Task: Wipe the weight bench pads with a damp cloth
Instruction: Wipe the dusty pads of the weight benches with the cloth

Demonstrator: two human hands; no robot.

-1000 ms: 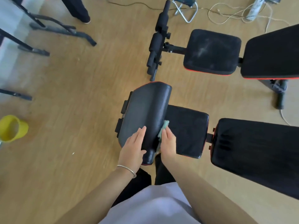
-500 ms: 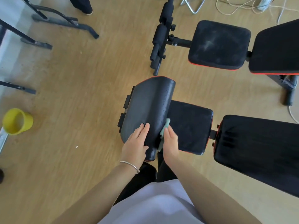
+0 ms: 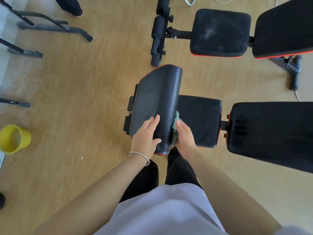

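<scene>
The near weight bench has a raised black arm pad (image 3: 157,97), a square seat pad (image 3: 201,119) and a long back pad (image 3: 272,133) to the right. My left hand (image 3: 146,134) rests flat on the near end of the arm pad, fingers straight. A pale green cloth (image 3: 175,122) lies against the arm pad's right side, and my right hand (image 3: 184,134) presses it there with fingers mostly extended. The lower part of the cloth is hidden between hand and pad.
A second bench stands farther back, with a dusty seat pad (image 3: 220,31), a back pad (image 3: 284,28) and foam leg rollers (image 3: 158,31). A yellow cup (image 3: 14,138) sits on the wood floor at the left. Black metal frame legs (image 3: 54,28) lie at the upper left.
My right hand with the cloth has stayed at the near end of the arm pad's right side, shifting slightly. The left hand keeps its place. The camera has tilted a little.
</scene>
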